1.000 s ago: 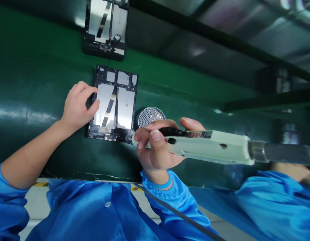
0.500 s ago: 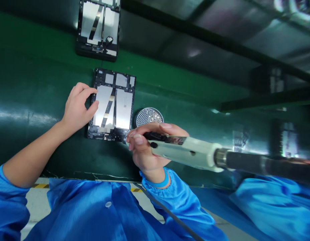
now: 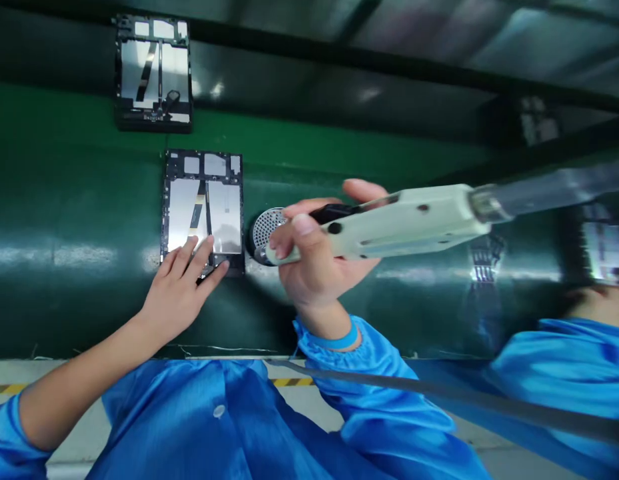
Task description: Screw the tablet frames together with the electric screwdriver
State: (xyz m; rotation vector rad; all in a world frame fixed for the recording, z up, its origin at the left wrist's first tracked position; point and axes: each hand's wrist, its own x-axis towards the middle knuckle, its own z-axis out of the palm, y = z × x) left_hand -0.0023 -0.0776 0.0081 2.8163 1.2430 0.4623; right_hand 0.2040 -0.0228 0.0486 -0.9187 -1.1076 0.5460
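An opened tablet chassis (image 3: 203,200) with silver shields and a flex cable lies on the green belt (image 3: 64,200). My left hand (image 3: 182,293) rests on its near edge, fingers stretched flat on it. My right hand (image 3: 314,257) is wrapped round a cream electric screwdriver (image 3: 404,223). The driver's tip points left over a round perforated screw dish (image 3: 265,230) just right of the tablet.
A second opened tablet (image 3: 153,70) lies farther up the belt. A black cable (image 3: 439,393) runs across my blue smock. Another person's blue sleeve (image 3: 579,373) shows at the right edge. The floor with yellow-black tape lies below the belt's front edge.
My left hand slid from the tablet's left side to its near edge and flattened. My right hand lifted the screwdriver off the tablet's corner and moved it right, over the screw dish.
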